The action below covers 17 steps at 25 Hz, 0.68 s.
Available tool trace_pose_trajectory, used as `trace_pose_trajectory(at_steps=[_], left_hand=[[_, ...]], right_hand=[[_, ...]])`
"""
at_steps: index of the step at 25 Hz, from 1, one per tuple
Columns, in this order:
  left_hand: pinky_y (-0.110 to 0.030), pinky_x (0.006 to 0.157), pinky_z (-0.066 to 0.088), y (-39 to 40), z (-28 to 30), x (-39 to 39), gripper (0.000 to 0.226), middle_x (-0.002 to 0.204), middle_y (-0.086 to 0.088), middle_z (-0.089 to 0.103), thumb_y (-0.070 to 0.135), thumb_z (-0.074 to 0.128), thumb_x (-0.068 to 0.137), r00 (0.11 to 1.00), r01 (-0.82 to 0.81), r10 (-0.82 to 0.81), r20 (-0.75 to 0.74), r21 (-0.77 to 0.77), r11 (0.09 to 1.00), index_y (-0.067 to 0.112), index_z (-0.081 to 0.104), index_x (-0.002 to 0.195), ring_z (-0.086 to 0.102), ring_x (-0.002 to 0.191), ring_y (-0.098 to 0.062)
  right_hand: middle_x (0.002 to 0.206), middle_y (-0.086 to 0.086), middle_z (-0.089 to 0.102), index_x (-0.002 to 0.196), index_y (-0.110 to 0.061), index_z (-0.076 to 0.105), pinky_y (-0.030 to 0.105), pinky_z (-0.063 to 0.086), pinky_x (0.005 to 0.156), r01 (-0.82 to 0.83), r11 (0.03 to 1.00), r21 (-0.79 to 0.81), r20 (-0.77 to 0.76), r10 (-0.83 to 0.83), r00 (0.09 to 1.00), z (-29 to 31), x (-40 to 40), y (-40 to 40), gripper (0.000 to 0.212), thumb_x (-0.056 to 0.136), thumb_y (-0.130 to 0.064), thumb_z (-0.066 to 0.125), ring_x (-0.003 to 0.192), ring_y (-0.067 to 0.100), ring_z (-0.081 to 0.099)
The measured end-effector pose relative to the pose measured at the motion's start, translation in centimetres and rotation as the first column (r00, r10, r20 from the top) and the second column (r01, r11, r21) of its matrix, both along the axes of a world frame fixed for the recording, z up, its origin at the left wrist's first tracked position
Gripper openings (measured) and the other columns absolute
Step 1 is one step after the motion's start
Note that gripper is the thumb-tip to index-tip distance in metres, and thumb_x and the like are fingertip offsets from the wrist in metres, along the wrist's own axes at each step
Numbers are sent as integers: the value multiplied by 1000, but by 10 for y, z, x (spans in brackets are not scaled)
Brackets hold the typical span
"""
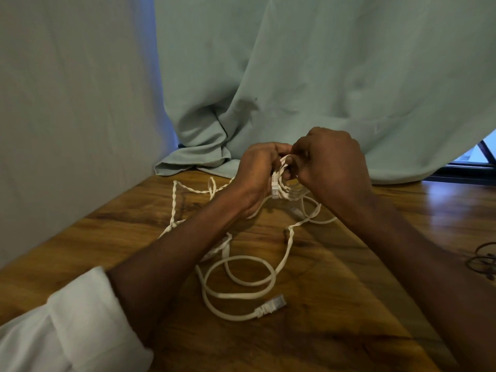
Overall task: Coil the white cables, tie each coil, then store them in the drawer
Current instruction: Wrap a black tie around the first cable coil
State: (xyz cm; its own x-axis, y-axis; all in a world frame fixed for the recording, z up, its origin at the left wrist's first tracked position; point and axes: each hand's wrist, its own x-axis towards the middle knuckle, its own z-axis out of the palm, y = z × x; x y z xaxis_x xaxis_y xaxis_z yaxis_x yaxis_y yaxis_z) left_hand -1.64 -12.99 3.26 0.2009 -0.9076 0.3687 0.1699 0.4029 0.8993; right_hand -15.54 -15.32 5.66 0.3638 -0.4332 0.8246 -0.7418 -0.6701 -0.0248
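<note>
- I am looking down at a wooden table (335,304) and both hands are meeting above its far side.
- My left hand (259,170) is curling round a small bunch of white network cable (241,280), and a clear plug (275,187) is hanging down from that fist.
- My right hand (331,162) is pinching a loop of the same cable just beside the left hand — the fingers are bent in tight.
- Most of the cable is lying loose on the table under and in front of my arms, in wide messy rings.
- A second plug (271,307) is lying near me at the end of the closest ring.
- Part of the cable on the left is looking twisted, like a rope.
- I am thinking this cable is light and bendy but a bit springy, so the rings may be popping open if I let go.
- It is looking smooth, so it could be slipping through loose fingers.
- I am thinking the best place to hold is the bunch itself, squeezing all the rings together, not the plug — the little clip on a plug could snap.
- The coil is only just starting, I think, and no tie is showing.
- A green cloth (322,63) is hanging behind the table, and some dark wire (483,260) is lying at the right edge.
- I am not seeing any drawer.
</note>
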Motion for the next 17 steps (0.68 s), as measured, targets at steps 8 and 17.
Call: trace_pose_trajectory(at_steps=[8,17], left_hand=[[-58,88,54,-5,-4,4,46,95,-39,66,-2,42,71,974,-21,14,224,28,999,-7,71,106,62,83,-47],[-47,80,58,-6,-3,3,45,97,-30,63,-16,32,83,993,83,-88,82,67,994,-19,62,117,63,76,-38]], right_hand=[[89,-2,65,106,-28,77,32,40,67,67,996,53,-110,-61,992,4,-5,7,24,83,-36,81,81,25,61],[100,0,64,108,-20,68,33,41,68,-51,998,47,27,50,998,-15,0,-4,27,83,-15,75,86,21,59]])
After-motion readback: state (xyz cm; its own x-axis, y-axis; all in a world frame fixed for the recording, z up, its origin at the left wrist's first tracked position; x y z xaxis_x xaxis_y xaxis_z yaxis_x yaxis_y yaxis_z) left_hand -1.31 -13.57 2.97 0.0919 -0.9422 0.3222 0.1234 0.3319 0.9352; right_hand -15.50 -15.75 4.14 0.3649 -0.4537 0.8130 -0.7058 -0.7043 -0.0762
